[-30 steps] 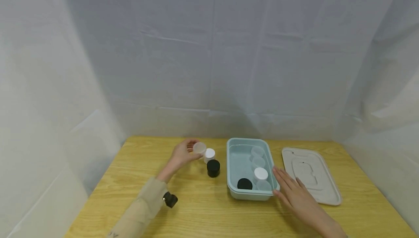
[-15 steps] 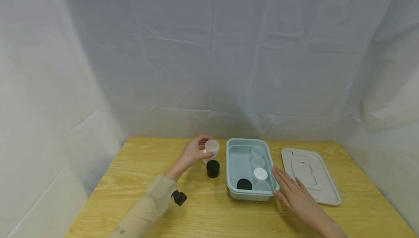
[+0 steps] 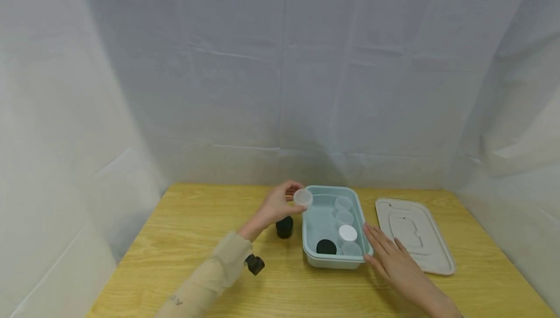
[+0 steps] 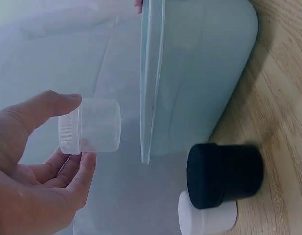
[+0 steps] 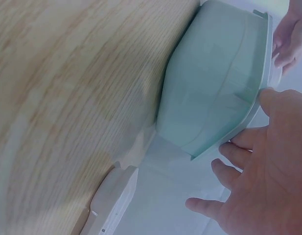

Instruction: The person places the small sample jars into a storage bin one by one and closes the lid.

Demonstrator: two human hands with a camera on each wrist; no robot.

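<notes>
My left hand (image 3: 289, 198) pinches a small clear lidless jar (image 3: 303, 197) between thumb and fingers and holds it in the air at the left rim of a pale teal bin (image 3: 311, 220). The left wrist view shows the same jar (image 4: 89, 126) lying sideways just short of the bin's wall (image 4: 190, 73). Inside the bin stand a black-lidded jar (image 3: 326, 246), a white-lidded jar (image 3: 347, 233) and several clear jars (image 3: 343, 210). My right hand (image 3: 385, 252) lies flat with straight fingers against the bin's front right corner (image 5: 214, 98).
A black jar (image 3: 284, 227) stands on the wooden table (image 3: 183, 230) just left of the bin. Beside it, the left wrist view shows a white-lidded jar (image 4: 207, 218). A pale flat lid (image 3: 413, 235) lies right of the bin. White cloth walls surround the table.
My left hand has carried the clear jar rightward from above the two table jars to the bin's left rim. The right hand and bin have stayed put.
</notes>
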